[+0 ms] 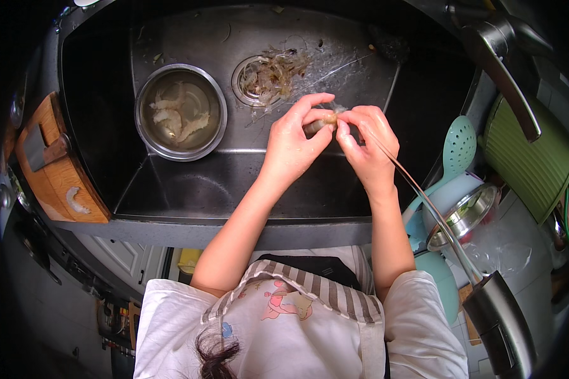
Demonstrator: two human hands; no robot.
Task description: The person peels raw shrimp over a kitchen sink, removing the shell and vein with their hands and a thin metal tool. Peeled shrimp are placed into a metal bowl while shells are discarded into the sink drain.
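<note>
A raw shrimp [316, 127] is held above the sink, between both of my hands. Its body lies in the curled thumb and fingers of my left hand [296, 135]. At its right end, the thumb and fingertips of my right hand [371, 139] pinch it or its shell; which of the two I cannot tell. To the left, a round metal bowl [144, 137] of cloudy water holds several peeled shrimp [170, 118]. Beyond my hands, a heap of shrimp shells [275, 76] covers much of the sink drain [239, 92].
A wooden cutting board [76, 177] at the left bears a cleaver [38, 147] and one peeled shrimp [74, 201]. The faucet [507, 80] rises at the upper right. A mint slotted spoon [459, 147], a metal bowl [469, 213] and a green ridged board [526, 147] stand on the right.
</note>
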